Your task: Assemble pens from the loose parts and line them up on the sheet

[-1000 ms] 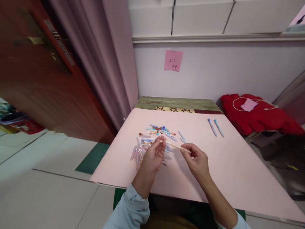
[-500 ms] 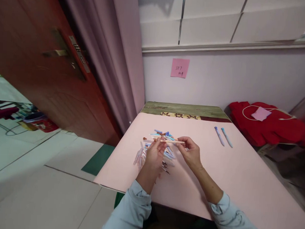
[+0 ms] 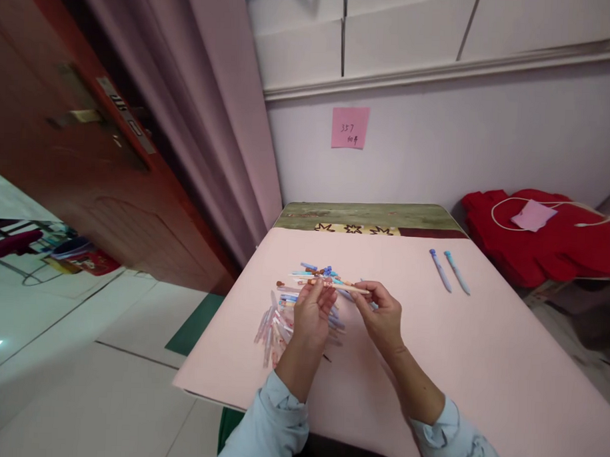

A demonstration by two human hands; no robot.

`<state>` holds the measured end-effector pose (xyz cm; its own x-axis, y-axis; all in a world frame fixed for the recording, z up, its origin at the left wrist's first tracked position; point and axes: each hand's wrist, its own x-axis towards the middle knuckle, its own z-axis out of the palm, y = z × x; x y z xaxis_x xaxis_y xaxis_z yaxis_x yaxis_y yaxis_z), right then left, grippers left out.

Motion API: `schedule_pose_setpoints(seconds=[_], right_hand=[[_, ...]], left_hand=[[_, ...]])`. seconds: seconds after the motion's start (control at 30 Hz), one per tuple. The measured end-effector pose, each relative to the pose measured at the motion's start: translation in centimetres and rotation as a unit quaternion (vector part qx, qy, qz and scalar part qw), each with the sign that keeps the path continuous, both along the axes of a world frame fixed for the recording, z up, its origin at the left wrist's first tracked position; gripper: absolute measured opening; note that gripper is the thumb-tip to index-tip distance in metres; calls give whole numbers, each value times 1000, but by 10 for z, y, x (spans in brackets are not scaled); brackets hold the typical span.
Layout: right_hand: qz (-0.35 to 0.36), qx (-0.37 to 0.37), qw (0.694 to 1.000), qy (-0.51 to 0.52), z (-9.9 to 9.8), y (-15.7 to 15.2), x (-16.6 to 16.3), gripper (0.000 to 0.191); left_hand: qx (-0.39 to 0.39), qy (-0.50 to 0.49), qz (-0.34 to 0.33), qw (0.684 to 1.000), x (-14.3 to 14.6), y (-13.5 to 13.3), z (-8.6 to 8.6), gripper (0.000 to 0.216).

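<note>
Your left hand (image 3: 314, 317) and right hand (image 3: 380, 316) have fingers closed on a pale pen (image 3: 347, 288) over the pile of pens (image 3: 272, 326); the bench (image 3: 480, 368) edge runs left of it, broad surface right.

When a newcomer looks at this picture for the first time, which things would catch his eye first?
Probably the bright red cloth at the far right, beside the table, and the pink note on the wall. Next, in the middle, the left hand and right hand hold a pale pen above scattered pen parts.
</note>
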<state>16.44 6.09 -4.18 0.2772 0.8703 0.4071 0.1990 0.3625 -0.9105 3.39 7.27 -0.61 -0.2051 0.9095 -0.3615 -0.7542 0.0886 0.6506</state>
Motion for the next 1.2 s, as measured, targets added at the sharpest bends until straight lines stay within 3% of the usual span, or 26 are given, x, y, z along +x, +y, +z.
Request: schedule_pose_setpoints(seconds=[0.33,0.6,0.83,0.93,1.2], right_hand=[[-22,-50,998,9,-2,-2,-2,27],[-12,-86,996,-25,-3,0,4,45],[73,-46,996,20,-6,-1,-2,35],[69,-48,996,18,-8,0,-3,25],[54,-84,995,-12,-8,1,1,31]], left_hand=[[18,8,-18,1000,7,1,3,9],[2,20,-32,999,8,-4,0,11],[-6,7,-3,1000,0,-1,0,10],[-5,8,1,1000,-2,-2,2,10],[-6,23,-4,1000,-3,-3,4,11]])
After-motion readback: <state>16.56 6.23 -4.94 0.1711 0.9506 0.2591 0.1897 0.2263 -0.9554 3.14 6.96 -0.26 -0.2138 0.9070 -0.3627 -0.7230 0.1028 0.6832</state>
